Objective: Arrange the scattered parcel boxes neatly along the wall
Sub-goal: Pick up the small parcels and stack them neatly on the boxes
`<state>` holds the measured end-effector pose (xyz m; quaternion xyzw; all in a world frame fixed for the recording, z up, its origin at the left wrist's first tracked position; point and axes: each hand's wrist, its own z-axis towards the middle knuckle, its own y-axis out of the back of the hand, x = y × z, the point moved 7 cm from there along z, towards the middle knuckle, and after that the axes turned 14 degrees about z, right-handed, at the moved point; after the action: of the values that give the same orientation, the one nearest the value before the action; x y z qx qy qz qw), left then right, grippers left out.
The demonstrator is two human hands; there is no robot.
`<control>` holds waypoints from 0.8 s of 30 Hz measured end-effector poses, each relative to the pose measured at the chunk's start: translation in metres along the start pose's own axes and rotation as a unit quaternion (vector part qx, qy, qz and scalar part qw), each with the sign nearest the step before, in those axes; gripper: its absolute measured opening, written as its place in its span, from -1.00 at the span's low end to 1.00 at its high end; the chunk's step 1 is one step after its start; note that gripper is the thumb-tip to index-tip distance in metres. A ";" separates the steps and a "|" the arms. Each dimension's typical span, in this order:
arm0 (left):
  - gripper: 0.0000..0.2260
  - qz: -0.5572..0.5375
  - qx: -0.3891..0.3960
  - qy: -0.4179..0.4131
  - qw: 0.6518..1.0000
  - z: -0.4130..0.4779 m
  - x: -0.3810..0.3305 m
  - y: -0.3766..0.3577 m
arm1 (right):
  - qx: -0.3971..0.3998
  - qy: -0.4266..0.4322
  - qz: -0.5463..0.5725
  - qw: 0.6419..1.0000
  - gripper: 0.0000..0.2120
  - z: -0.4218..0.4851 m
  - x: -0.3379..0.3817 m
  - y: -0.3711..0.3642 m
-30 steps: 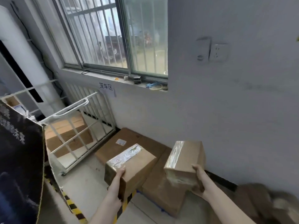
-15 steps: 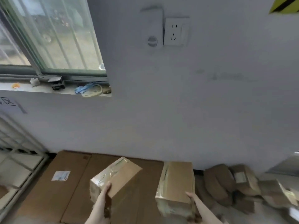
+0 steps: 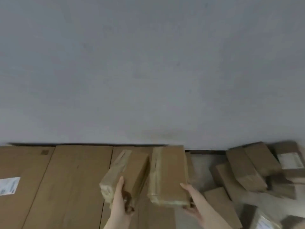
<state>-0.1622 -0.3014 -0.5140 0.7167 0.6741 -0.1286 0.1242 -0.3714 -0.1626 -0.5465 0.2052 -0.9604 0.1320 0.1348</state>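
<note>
Parcel boxes fill the lower frame. You carry the left box (image 3: 132, 167) in your left hand (image 3: 119, 198) and the right box (image 3: 171, 171) in your right hand (image 3: 192, 201), both at lower centre over the flat cartons (image 3: 74, 179) that lie against the wall (image 3: 148, 71). Each hand grips its box's near end, thumb on top. They look light and stiff, but the glossy tape may be slippery, so hold bare cardboard near the corners. More scattered boxes (image 3: 244, 169) lie tumbled at lower right.
</note>
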 end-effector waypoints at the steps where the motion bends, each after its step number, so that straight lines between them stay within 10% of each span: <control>1: -0.51 -0.021 0.006 0.006 1.000 0.030 -0.007 -0.017 | 0.000 0.001 -0.013 1.000 -0.28 0.029 0.012 -0.011; 5: -0.45 -0.033 -0.009 -0.013 0.999 0.112 0.002 -0.037 | 0.016 0.050 -0.030 0.998 -0.50 0.102 0.008 -0.024; 11: -0.50 0.040 0.023 0.011 0.999 0.208 0.016 -0.044 | 0.042 0.074 -0.122 0.989 -0.03 0.180 -0.003 -0.052; 24: -0.23 0.104 -0.066 0.017 0.992 0.232 0.016 -0.071 | -0.017 0.127 -0.209 0.970 -0.17 0.216 0.014 -0.049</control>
<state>-0.2357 -0.3635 -0.7371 0.7751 0.6050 -0.0585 0.1725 -0.4071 -0.2776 -0.7329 0.3803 -0.8734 0.1099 0.2839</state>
